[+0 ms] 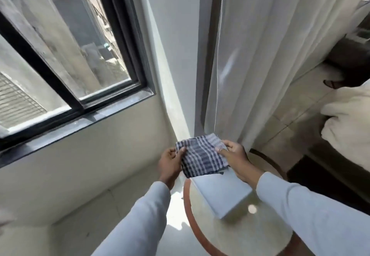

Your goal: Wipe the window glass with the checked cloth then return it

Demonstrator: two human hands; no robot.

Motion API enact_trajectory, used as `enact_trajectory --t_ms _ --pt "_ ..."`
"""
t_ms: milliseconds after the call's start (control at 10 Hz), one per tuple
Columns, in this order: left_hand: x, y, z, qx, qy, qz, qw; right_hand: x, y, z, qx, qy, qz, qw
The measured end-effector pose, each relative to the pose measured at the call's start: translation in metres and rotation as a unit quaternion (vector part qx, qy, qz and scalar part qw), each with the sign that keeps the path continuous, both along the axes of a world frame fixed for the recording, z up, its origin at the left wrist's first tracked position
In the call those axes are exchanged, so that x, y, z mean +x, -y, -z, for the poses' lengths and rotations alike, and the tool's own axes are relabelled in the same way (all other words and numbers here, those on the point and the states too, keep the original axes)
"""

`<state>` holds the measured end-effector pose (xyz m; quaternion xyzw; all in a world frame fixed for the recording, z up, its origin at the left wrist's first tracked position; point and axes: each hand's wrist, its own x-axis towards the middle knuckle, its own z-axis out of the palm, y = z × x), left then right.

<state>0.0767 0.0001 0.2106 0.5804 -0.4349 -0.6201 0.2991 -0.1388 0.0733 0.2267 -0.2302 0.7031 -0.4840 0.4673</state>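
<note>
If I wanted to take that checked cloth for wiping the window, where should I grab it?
Probably by its two short side edges, one hand from each side, as here: the left hand pinches the left edge and the right hand the right edge of the checked cloth. It is folded flat into layers, so gripping both ends should keep it from unfolding.

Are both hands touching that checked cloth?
Touching. The head view shows the left hand and right hand pinching opposite edges of the checked cloth.
</note>
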Motion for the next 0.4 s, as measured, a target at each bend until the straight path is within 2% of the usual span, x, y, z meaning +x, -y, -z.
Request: enact_trajectory --t_ms 100,200,300,400 --pt "-0.032 -0.022 0.084 0.086 -0.024 0.005 0.996 -0.028 -0.018 0.079 0.055 -0.025 0.013 0.998" --pt "-0.058 -0.034 0.157 0.123 -0.019 0.007 0.992 -0.052 -0.029 0.150 0.099 -0.037 0.027 0.994" --pt "-0.075 -0.029 0.205 0.062 0.083 0.068 0.992 -0.069 -0.031 0.210 0.142 -0.053 -0.004 0.988" --pt "-0.080 -0.030 0.243 -0.035 0.252 0.136 0.957 -0.075 -0.039 0.260 0.223 -0.133 -0.043 0.965"
